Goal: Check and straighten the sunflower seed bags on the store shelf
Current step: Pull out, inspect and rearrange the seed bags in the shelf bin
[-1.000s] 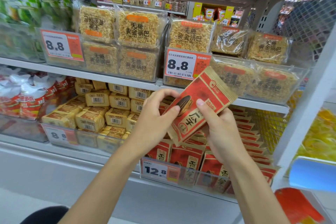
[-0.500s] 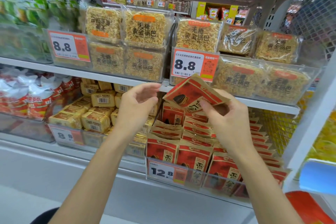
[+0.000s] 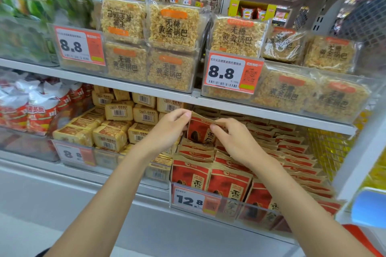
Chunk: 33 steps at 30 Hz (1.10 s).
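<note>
I read 8.8 on the upper-left price tag (image 3: 79, 46), above barcoded tan packs (image 3: 119, 112). The left hand (image 3: 169, 129) pinches the top edge of one red sunflower seed bag (image 3: 198, 132) — upright in its row behind the 12.8 tag (image 3: 190, 199), beneath the 无糖黄金锅巴 packs (image 3: 175, 25) — and the right hand (image 3: 236, 142) pinches that same edge.
</note>
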{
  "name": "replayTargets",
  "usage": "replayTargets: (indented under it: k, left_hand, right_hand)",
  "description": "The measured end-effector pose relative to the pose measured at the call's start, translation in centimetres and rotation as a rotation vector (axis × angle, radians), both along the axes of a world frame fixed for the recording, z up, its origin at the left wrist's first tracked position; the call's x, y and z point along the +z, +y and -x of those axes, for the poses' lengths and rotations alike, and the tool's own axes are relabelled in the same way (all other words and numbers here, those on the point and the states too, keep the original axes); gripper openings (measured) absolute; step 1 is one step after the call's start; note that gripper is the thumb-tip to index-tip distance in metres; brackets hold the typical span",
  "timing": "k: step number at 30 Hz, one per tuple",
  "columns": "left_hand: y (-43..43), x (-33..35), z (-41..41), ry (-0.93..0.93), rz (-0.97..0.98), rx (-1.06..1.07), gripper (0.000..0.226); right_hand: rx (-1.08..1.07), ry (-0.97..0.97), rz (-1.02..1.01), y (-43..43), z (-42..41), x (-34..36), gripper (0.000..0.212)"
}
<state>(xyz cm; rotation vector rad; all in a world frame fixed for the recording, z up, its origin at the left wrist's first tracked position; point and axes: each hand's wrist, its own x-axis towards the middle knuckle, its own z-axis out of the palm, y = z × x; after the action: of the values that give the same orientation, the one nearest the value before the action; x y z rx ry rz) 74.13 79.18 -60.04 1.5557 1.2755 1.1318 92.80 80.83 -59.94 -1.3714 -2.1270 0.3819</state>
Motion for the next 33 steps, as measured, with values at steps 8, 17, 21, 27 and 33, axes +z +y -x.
replayTargets:
  k: [8, 17, 21, 27, 33]
  left_hand:
    - [2.0, -1.6, 0.2, 0.159, -0.049, 0.098, 0.036]
    - [2.6, -2.7, 0.2, 0.286, -0.059, 0.100, 0.039]
    - [3.3, -3.5, 0.9, 0.443, -0.019, 0.090, 0.062]
    - [2.7, -3.0, 1.0, 0.503, 0.015, 0.071, 0.091]
    - [2.0, -2.3, 1.7, 0.198, -0.067, 0.143, 0.058]
  right_hand:
    - [-0.049, -0.335, -0.009, 2.9, 1.1, 0.6, 0.032]
    - [-0.089, -0.454, 0.188, 5.1, 1.7, 1.2, 0.036]
    - [-0.055, -0.482, 0.224, 5.4, 1.5, 0.1, 0.028]
    - [-0.027, -0.506, 0.300, 5.3, 1.6, 0.6, 0.026]
    - [-0.123, -0.085, 0.198, 3.3, -1.2, 1.3, 0.043]
